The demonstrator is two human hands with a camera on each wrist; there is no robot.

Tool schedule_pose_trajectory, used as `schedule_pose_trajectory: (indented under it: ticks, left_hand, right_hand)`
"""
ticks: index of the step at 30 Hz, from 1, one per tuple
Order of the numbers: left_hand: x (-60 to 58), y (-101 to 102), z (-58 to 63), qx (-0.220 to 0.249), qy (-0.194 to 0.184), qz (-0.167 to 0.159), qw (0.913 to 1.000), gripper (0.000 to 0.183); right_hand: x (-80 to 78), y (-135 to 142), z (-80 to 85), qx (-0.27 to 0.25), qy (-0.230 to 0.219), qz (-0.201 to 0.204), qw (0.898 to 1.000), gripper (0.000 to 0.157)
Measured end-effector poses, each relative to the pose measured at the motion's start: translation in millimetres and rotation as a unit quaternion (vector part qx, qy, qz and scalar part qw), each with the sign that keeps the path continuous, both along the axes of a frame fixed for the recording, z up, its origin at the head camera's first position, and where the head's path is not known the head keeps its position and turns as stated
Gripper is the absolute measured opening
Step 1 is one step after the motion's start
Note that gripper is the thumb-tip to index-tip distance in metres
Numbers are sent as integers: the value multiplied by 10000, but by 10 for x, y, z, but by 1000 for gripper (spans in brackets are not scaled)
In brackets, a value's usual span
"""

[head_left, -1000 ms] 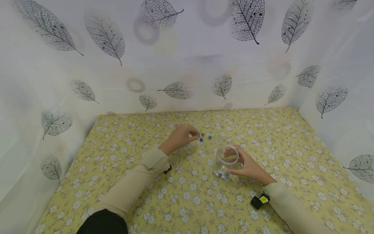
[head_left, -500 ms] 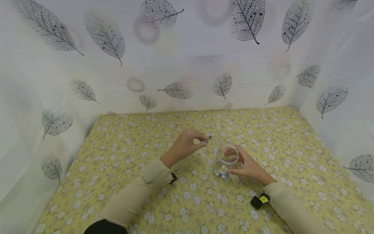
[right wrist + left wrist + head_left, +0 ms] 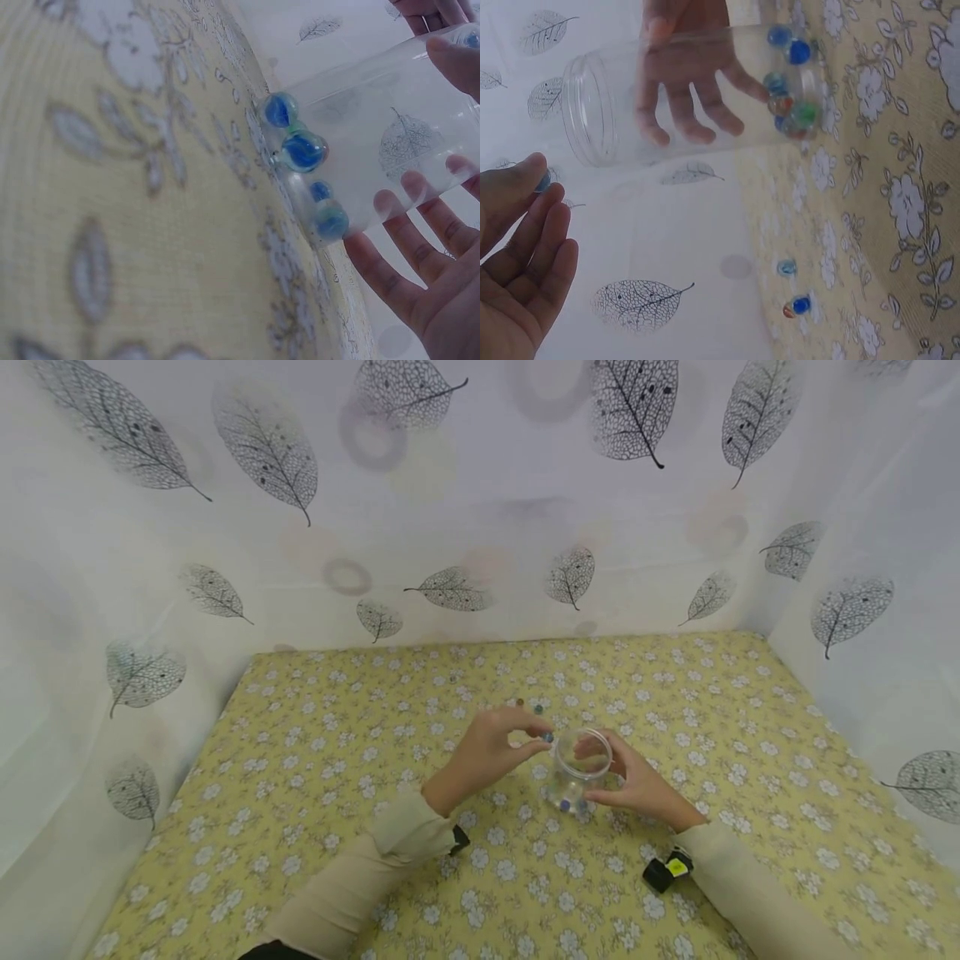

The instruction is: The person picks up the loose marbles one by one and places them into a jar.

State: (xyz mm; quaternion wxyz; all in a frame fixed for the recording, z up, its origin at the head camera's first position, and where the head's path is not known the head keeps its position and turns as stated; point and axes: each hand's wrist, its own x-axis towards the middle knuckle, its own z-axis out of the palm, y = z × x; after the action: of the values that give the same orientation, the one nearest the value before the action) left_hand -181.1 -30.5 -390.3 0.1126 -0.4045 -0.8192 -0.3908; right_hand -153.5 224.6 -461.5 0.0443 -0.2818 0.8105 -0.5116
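My left hand (image 3: 491, 750) pinches a blue glass marble (image 3: 548, 737) between thumb and fingertips, just left of the rim of a clear jar (image 3: 562, 781). In the left wrist view this marble (image 3: 543, 181) sits outside the jar's open mouth. My right hand (image 3: 637, 787) holds the jar from the right, thumb and fingers spread round its wall. The jar stands upright on the cloth, with several blue, green and reddish marbles (image 3: 799, 51) at its bottom. Behind my left hand lie a bluish marble (image 3: 538, 709) and an orange-brown marble (image 3: 520, 702); a dark blue marble (image 3: 802, 304) shows in the left wrist view.
A yellow floral cloth (image 3: 337, 777) covers the table. White leaf-print curtains (image 3: 480, 510) rise behind it and at both sides. A black wrist device (image 3: 660, 874) hangs at my right sleeve.
My left hand has picked a marble from the loose group and carried it right and nearer, to the jar's rim. The right hand and the jar have stayed in place.
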Motion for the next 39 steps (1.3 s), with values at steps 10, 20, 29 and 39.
schedule_pose_trajectory:
  ticks: [10,20,29,39]
  left_hand:
    - [70,62,-37,158,60,-191,9997,20]
    - [68,127,-51,-60,282,-413,9987,21]
    - [92,156,-29,-482,445,-280,9975,21]
    - [85,155,-44,-542,462,-326,9969,21]
  right_hand:
    - [9,-10,8,5,38,-13,10000,69]
    - [17,-19,19,-86,62,60,9999,70]
    - [11,-21,13,-107,85,55,9999,70]
    - [6,-22,-4,-148,112,6,9998,70]
